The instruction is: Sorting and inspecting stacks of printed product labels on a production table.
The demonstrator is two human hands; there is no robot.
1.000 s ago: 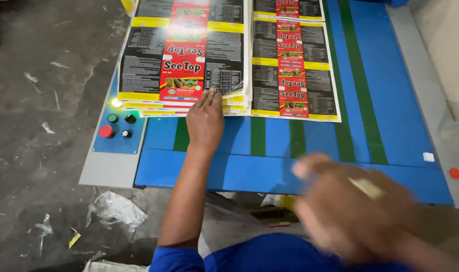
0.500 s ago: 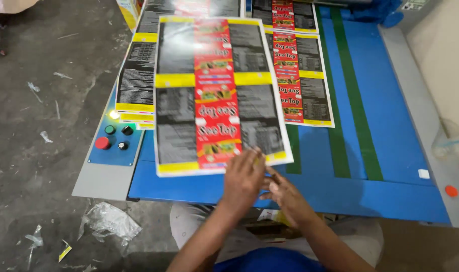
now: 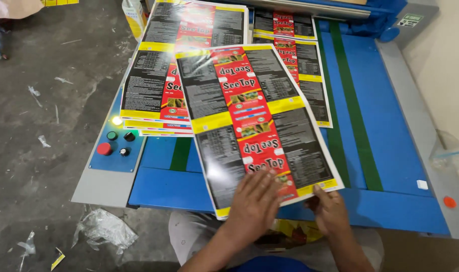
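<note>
A large printed sheet [image 3: 259, 121], glossy and laid out in black text panels, yellow bands and a red central strip, is held tilted across the blue table [image 3: 390, 136] of the machine, its near edge at the front of the table and its far edge overlapping two stacks behind it. The left hand [image 3: 254, 201] is laid flat on the near end of the sheet, fingers spread and extended over the red strip, the palm pressing downward. The right hand [image 3: 329, 209] is positioned at the near right corner of the sheet; the thumb is seen on top of the corner, and the fingers appear to be curled beneath the edge, though a full pinch cannot be confirmed. The left stack of sheets [image 3: 159, 85] is located behind and to the left, partly covered by the held sheet, and projects over the left edge of the table. The right stack of sheets [image 3: 300, 55] is located behind it, beside a green stripe [image 3: 353, 111] running along the table. A control panel [image 3: 116, 148] with a red, a green and two black buttons and a lit yellow lamp is mounted at the left of the table. Crumpled clear plastic film [image 3: 106, 229] is found on the concrete floor [image 3: 38, 116] below the panel.
</note>
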